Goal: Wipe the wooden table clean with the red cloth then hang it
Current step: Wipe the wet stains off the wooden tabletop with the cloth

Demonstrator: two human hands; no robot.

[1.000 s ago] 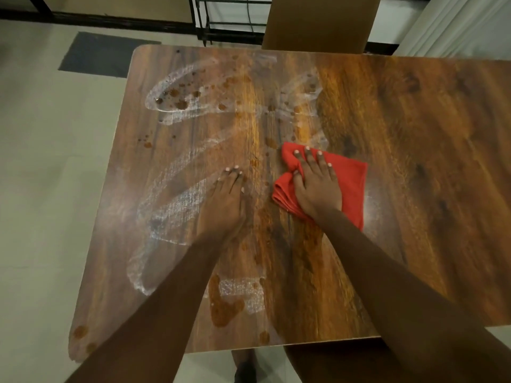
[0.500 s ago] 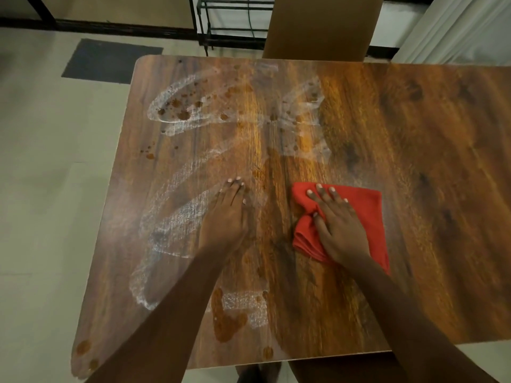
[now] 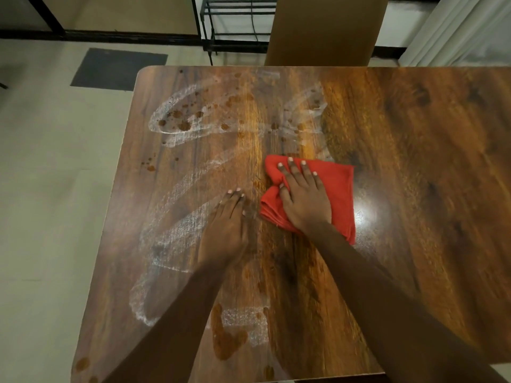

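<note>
Red cloth [image 3: 337, 186] lies folded near the middle of the wooden table [image 3: 414, 161], its left edge bunched up. Right hand [image 3: 304, 200] lies flat on top of the cloth, fingers straight and spread, pressing it down; the thumb sits against the bunched fold. Left hand [image 3: 225, 230] is just beside the cloth, palm down on bare wood, fingers straight and together, holding nothing. White smears [image 3: 177, 225] loop across the table's left half. Brown spots [image 3: 182, 124] are scattered at the far left, and a brown puddle [image 3: 225, 344] sits near the front edge. Beyond the table: dark mat [image 3: 119, 69], black metal rack [image 3: 235, 23], brown panel [image 3: 323, 29].
</note>
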